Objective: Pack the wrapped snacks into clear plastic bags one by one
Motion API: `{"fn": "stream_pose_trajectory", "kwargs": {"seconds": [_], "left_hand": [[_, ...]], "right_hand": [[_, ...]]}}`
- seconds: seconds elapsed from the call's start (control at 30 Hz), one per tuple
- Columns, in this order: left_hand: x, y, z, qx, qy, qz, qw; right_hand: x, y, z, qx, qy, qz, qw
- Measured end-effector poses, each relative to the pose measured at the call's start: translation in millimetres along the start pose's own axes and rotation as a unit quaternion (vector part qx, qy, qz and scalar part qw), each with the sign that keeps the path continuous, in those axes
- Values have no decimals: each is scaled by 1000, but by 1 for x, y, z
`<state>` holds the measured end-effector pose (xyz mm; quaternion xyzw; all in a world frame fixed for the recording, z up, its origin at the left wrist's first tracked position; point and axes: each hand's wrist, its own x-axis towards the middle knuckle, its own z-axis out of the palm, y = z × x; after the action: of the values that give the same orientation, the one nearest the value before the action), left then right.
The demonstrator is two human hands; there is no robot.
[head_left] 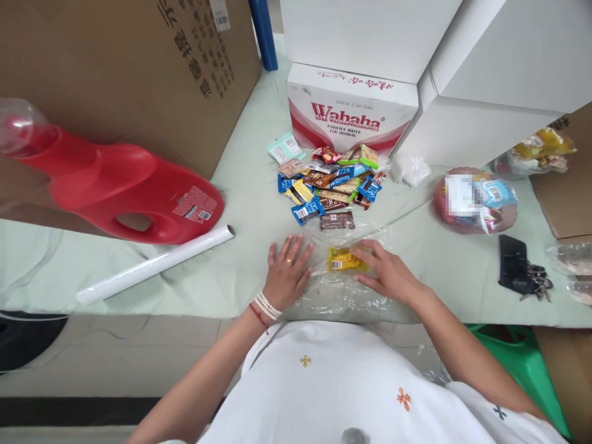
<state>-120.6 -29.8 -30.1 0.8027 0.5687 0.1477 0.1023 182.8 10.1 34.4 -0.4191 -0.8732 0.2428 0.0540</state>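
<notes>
A clear plastic bag [342, 290] lies flat on the pale green table cover [240, 203] right in front of me. My left hand [287, 270] rests flat on the bag's left edge, fingers spread. On the bag's right part my right hand [387, 271] lies palm down, its fingertips touching a yellow snack packet [345, 259] that seems to sit inside the bag. Just beyond, a pile of small wrapped snacks [330, 185] in blue, brown, green and red lies loose on the cover.
A red detergent jug [120, 188] lies on its side at left beside a white paper roll [155, 264]. A Wahaha carton [351, 108], white boxes and a brown carton [139, 61] line the back. A pink snack bag [474, 200], black case with keys [520, 268] sit right.
</notes>
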Motion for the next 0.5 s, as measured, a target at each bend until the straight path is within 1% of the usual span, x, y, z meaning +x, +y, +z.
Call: {"fn": "stream_pose_trajectory", "kwargs": {"seconds": [0.03, 0.07, 0.1, 0.17, 0.2, 0.23, 0.27, 0.33, 0.4, 0.5], "left_hand": [[-7, -3, -5, -4, 10, 25, 1000], [-15, -6, -9, -16, 7, 65, 998], [-22, -8, -13, -38, -13, 118, 992], [-34, -11, -18, -88, -88, 210, 970], [-37, -11, -19, -107, -124, 234, 958], [-39, -12, -19, -122, -150, 239, 952], [-39, -12, -19, -135, -162, 230, 950], [-32, -13, -18, -165, -156, 187, 956], [-16, -15, -18, -203, -134, 128, 961], [20, -19, -17, -231, -92, 15, 968]], "right_hand": [[-13, 1, 1, 22, -3, -20, 1000], [-28, 2, 4, 39, -14, -41, 998], [-42, 3, 9, 49, -27, -58, 997], [-66, 6, 23, 61, -28, -68, 995], [-74, 8, 30, 69, -13, -61, 996], [-80, 10, 35, 81, 6, -54, 995], [-81, 12, 38, 98, 21, -51, 994], [-75, 16, 34, 136, 28, -56, 989], [-60, 22, 19, 166, 18, -58, 984], [-27, 35, -11, 163, 23, -19, 986]]}}
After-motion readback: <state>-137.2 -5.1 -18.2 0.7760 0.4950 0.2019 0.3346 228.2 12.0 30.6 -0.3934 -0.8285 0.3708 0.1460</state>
